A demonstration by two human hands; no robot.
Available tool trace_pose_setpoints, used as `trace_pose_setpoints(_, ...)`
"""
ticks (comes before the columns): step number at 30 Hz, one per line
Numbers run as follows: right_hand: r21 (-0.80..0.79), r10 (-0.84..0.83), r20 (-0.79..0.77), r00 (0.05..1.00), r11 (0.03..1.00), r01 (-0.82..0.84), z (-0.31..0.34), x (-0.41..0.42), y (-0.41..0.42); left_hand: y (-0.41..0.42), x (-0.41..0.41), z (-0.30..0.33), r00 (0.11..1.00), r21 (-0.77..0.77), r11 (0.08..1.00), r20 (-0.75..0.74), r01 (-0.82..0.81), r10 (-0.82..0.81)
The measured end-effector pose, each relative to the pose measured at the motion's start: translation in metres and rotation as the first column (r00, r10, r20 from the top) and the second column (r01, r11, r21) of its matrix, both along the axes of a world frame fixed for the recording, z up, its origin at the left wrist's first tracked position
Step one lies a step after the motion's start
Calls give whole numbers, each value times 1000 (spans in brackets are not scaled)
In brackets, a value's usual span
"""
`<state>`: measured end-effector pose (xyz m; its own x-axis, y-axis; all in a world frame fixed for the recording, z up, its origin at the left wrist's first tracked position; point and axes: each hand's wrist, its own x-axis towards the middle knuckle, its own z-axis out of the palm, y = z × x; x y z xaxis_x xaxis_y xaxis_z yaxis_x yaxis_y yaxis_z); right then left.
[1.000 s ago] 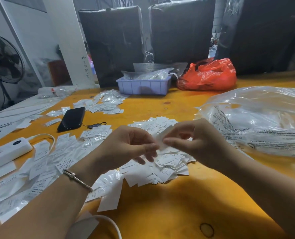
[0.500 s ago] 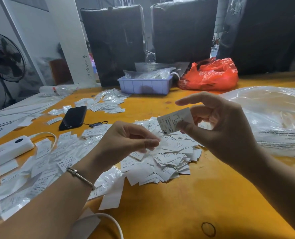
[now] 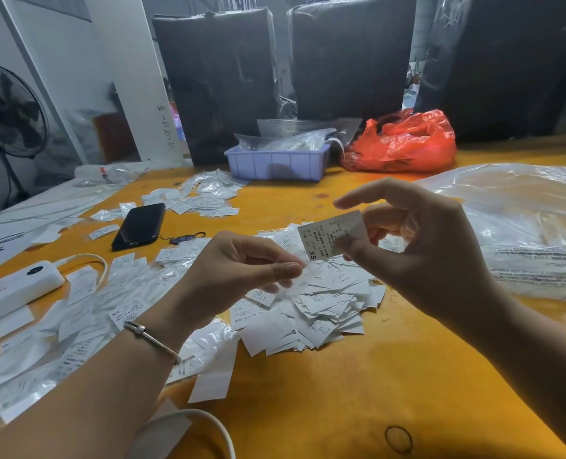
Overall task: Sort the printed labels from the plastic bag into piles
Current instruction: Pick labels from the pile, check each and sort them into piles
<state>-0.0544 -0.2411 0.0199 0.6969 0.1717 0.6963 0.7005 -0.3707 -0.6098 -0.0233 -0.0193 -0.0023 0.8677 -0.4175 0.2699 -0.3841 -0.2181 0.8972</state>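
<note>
My right hand [image 3: 417,246] is raised above the table [image 3: 357,385], thumb and curled fingers pinching one printed label [image 3: 331,234] by its right end; the print faces me, with "XS" at its lower left corner. My left hand [image 3: 238,273], a bangle [image 3: 152,337] on its wrist, sits just at 8 o'clock from that label, thumb and forefinger pinching a small clear sleeve [image 3: 299,279], thin and hard to make out. The two hands are close but not touching.

Below them, at the centre of the table, lies a loose pile of labels [image 3: 321,309]. More labels, many in clear sleeves, spread out toward 9 o'clock [image 3: 86,313], and another small scatter [image 3: 205,197] lies at 11 o'clock. The big clear plastic bag [image 3: 520,233] rests at 3 o'clock, just beyond my right hand.

A black phone [image 3: 140,225] lies at 10 o'clock, a white power strip [image 3: 13,289] at 9 o'clock. At 12 o'clock stands a lilac tray [image 3: 276,164], with a red bag [image 3: 404,142] just beside it at 1 o'clock.
</note>
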Motion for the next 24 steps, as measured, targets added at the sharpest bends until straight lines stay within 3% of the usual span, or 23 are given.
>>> trace_pose_setpoints(15, -75, -12, 38, 999, 997, 14, -8, 5, 1, 0, -1, 1, 1000, -7, 1000, -12, -22, 22)
trace_pose_setpoints(24, -229, -36, 62, 997, 972, 49, -12, 8, 1, -2, -1, 0, 999, 27, 999, -28, -18, 18)
